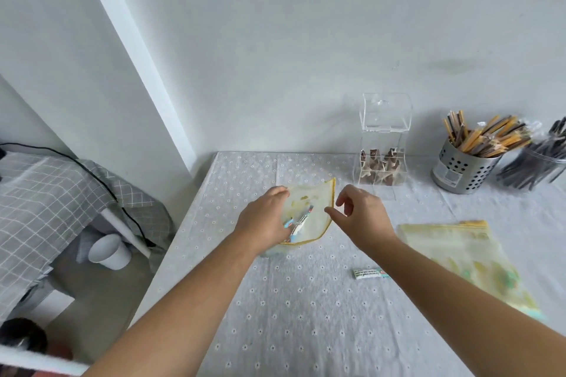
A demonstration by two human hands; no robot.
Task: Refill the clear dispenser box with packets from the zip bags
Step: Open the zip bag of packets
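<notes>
Box: the clear box (384, 144) stands upright at the far side of the table (306, 330), by the wall; lid tipped back, top open; only some brown packets (381, 167) at its bottom.
Bag: the yellow-edged bag (312, 208) is held between the hands; the white packets (298, 220) inside slant from near-left to far-right.
Left hand (263, 217): grips the bag's left side, fingers curled round it.
Right hand (361, 211): just beside the bag's right edge, fingers loosely curled; the thumb seems to reach the edge, but whether it has hold I cannot tell.
Way to the box: beyond and to the right of both hands; the right hand is nearer.
Around: a loose packet (372, 273) and a second bag (459, 257) lie flat; a metal cup (462, 168) stands right of the box.
</notes>
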